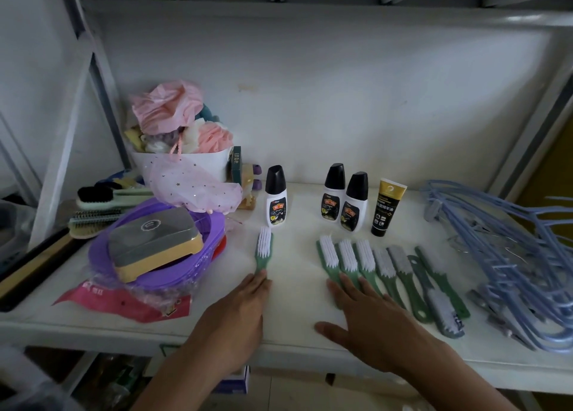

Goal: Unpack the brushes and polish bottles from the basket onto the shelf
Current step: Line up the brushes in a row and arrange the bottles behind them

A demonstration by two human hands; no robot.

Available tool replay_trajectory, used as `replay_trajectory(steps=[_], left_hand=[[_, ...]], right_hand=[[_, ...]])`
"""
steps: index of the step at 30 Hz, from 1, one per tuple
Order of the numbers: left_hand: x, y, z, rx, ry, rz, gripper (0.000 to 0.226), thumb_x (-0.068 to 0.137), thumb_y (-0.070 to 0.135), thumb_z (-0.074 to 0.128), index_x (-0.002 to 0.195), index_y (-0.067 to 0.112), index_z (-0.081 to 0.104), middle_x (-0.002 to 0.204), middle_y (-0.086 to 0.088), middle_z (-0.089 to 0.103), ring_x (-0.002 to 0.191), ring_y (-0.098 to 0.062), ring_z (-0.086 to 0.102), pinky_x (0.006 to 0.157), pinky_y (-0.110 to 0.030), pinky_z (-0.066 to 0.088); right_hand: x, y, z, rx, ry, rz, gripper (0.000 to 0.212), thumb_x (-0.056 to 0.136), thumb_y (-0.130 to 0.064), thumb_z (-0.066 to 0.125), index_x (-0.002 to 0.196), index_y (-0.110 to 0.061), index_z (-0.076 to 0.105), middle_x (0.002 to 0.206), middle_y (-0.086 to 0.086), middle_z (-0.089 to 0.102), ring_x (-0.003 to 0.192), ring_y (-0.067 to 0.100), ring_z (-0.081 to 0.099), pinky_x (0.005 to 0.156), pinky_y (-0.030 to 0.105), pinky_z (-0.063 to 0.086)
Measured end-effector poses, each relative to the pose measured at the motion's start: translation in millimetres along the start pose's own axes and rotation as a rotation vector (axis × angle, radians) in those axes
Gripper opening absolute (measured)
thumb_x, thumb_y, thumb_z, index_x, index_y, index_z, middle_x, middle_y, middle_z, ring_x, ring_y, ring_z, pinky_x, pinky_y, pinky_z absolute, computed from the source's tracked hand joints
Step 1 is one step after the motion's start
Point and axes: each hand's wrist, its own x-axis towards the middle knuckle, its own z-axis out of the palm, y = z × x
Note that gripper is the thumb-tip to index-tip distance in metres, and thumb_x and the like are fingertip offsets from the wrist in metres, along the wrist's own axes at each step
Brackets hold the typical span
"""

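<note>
Brushes (pixel 384 263) in row on shelf (pixel 297 255), just before tube (pixel 388 207); right hand (pixel 362 311) flat on handles, fingers (pixel 350 286) spread. Lone brush (pixel 263 250) left of tube, left hand (pixel 242 311) fingers straight, together, touching handle. Three polish bottles (pixel 356 201) upright left of tube. Basket unseen; unpacking seemingly near done.

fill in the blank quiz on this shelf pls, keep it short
1. The left hand touches the handle of a lone ___ brush.
2. ___ white bottles with black caps stand on the shelf.
3. The pile at the shelf's right end is blue ___.
Missing: green; three; hangers
</note>
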Motion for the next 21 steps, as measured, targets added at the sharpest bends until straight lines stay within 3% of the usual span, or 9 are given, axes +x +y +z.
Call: replay_trajectory(steps=[4,7,10,14,17,19,21], left_hand=[[-13.5,7.7,-15.9,-0.119,0.019,-0.043,0.054,0.100,0.026,0.045,0.153,0.026,0.034,0.167,0.011,0.018,0.149,-0.006,0.028,0.112,-0.029,0.041],[-22.9,13.3,-26.1,-0.093,-0.003,-0.061,0.040,0.097,0.030,0.049,0.137,0.030,0.047,0.155,0.010,0.041,0.124,-0.013,0.057,0.098,-0.034,0.052],[-26.7,16.7,-31.8,-0.059,-0.009,-0.083,0.031,0.098,0.027,0.047,0.129,0.032,0.053,0.132,0.010,0.059,0.104,-0.015,0.065,0.085,-0.033,0.054],[-23.9,16.3,-41.8,-0.071,0.116,-0.156,0.015,0.099,0.026,0.049,0.108,0.032,0.058,0.099,0.010,0.064,0.084,-0.011,0.065,0.075,-0.033,0.055],[-7.4,11.7,-46.6,-0.089,0.207,-0.163,0.013,0.098,0.035,0.053,0.110,0.030,0.053,0.100,0.010,0.055,0.079,-0.010,0.062,0.069,-0.031,0.052],[12.2,2.1,-46.4,-0.079,0.174,-0.176,0.033,0.096,0.046,0.057,0.121,0.027,0.049,0.111,0.006,0.055,0.085,-0.015,0.062,0.071,-0.034,0.053],[32.8,-12.4,-46.0,-0.134,0.099,-0.229,0.053,0.092,0.054,0.060,0.133,0.024,0.044,0.127,0.000,0.054,0.103,-0.021,0.061,0.083,-0.037,0.051]], right_hand=[[-6.6,10.0,-8.0,-0.086,0.080,-0.069,0.084,0.088,-0.079,0.024,0.157,-0.031,0.014,0.165,-0.001,0.014,0.152,0.022,0.012,0.123,0.045,0.015],[-4.4,2.6,-12.5,-0.079,0.182,-0.121,0.071,0.088,-0.076,0.031,0.144,-0.032,0.039,0.148,-0.003,0.043,0.136,0.015,0.039,0.115,0.038,0.033],[-0.5,-6.3,-14.6,0.025,0.217,-0.166,0.052,0.089,-0.070,0.042,0.132,-0.040,0.049,0.136,-0.010,0.054,0.125,0.011,0.051,0.104,0.036,0.045],[15.6,-3.2,-33.0,0.189,0.290,-0.169,0.030,0.092,-0.052,0.055,0.119,-0.039,0.061,0.115,-0.012,0.070,0.081,-0.002,0.066,0.072,0.019,0.058],[40.4,4.2,-49.3,0.240,0.423,-0.120,0.034,0.093,-0.040,0.060,0.126,-0.032,0.057,0.116,-0.005,0.069,0.088,0.005,0.068,0.075,0.026,0.060],[55.6,6.9,-51.6,0.252,0.431,-0.088,0.049,0.092,-0.043,0.062,0.137,-0.029,0.047,0.124,0.000,0.065,0.101,0.016,0.066,0.084,0.037,0.059],[67.2,6.7,-46.2,0.233,0.357,-0.058,0.064,0.090,-0.049,0.062,0.145,-0.028,0.038,0.132,0.005,0.059,0.111,0.022,0.062,0.092,0.042,0.055]])
